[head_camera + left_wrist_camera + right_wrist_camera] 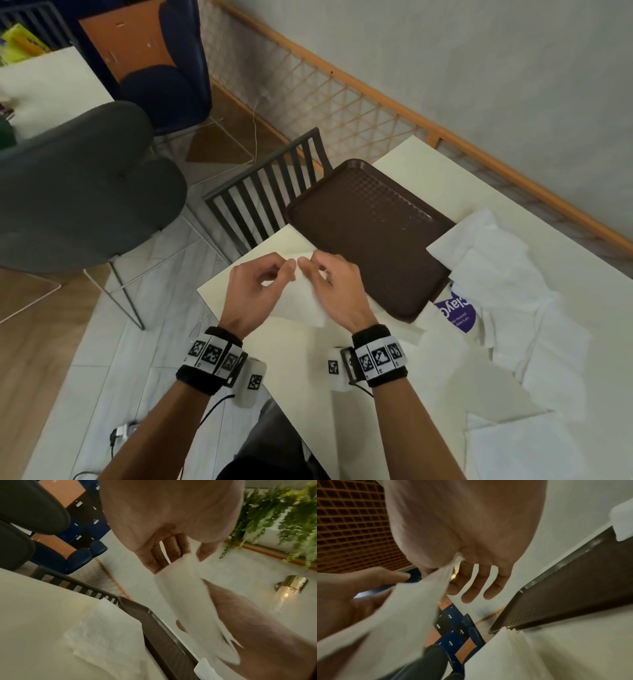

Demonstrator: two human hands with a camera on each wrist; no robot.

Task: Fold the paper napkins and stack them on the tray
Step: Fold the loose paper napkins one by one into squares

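A white paper napkin [303, 298] hangs above the table's near left corner, held by both hands. My left hand [282, 272] pinches its top edge, seen close in the left wrist view as fingers [164, 555] on the napkin [185, 601]. My right hand [310, 270] pinches the same edge right beside it; in the right wrist view the napkin [406, 612] runs from thumb and forefinger while the other fingers [481, 585] spread free. The brown tray [370, 236] lies just right of the hands with nothing on it.
A loose heap of unfolded napkins [513, 301] and a purple-labelled pack [457, 313] cover the table to the right. Another napkin [106, 628] lies flat beside the tray [163, 635]. A slatted chair back [267, 195] stands behind the table edge, a grey chair [85, 192] on the left.
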